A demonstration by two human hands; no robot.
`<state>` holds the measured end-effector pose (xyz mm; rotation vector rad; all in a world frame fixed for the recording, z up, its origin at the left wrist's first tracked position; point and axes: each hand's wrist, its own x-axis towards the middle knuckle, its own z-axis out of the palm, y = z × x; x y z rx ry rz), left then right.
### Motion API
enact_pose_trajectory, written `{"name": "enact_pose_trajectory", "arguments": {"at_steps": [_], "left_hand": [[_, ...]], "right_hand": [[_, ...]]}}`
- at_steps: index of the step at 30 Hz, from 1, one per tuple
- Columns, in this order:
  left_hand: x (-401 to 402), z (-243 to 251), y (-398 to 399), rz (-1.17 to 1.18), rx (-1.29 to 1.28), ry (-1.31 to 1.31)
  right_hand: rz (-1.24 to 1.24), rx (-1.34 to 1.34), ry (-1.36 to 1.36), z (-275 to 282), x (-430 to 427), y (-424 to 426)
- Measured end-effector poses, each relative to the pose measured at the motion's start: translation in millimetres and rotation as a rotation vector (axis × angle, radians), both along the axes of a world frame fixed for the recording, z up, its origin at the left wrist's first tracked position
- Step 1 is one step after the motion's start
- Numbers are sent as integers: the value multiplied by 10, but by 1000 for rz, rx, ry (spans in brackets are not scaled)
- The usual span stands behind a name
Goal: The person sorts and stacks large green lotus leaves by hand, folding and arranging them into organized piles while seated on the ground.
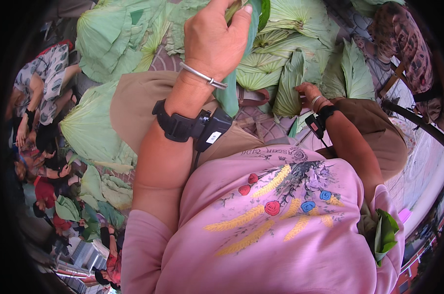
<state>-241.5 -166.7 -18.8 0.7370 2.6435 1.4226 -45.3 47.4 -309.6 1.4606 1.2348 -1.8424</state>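
My left hand (216, 36) is raised at the top of the view, its back towards me. Thumb and fingers pinch green leaves (255, 27), whose far end is cut off by the picture's top edge. A long blue-green leaf strip (228, 92) hangs below that wrist. Lower and to the right, my right hand (310, 93) has its fingertips at the edge of a folded lotus leaf (290, 84); I cannot tell whether they grip it. Several lotus leaves (291, 14) lie spread beyond both hands. Both wrists carry a bangle and a strapped black device.
A stack of lotus leaves (108, 40) lies at upper left, another large leaf (97, 125) beside my left knee. A brown strap (255, 101) rests on the paving between my knees. Several people sit along the left. Someone in patterned trousers (402, 44) is at upper right.
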Motion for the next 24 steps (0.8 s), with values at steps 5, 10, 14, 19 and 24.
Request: {"name": "enact_pose_trajectory", "arguments": {"at_steps": [5,10,14,19,24], "left_hand": [[-8,-123,36,-43,46,104],[-16,-233,-57,-47,-44,158],[93,-386,18,-138,4,229],[425,-524,98,-392,59,131],[619,-578,124,-478,75,77]], "right_hand": [[-193,32,211,183,-20,197],[-287,186,376,1081,-358,180],[-321,212,518,1625,-404,170],[-387,93,599,2109,-446,-186],[-461,40,682,2203,-441,-373]]}}
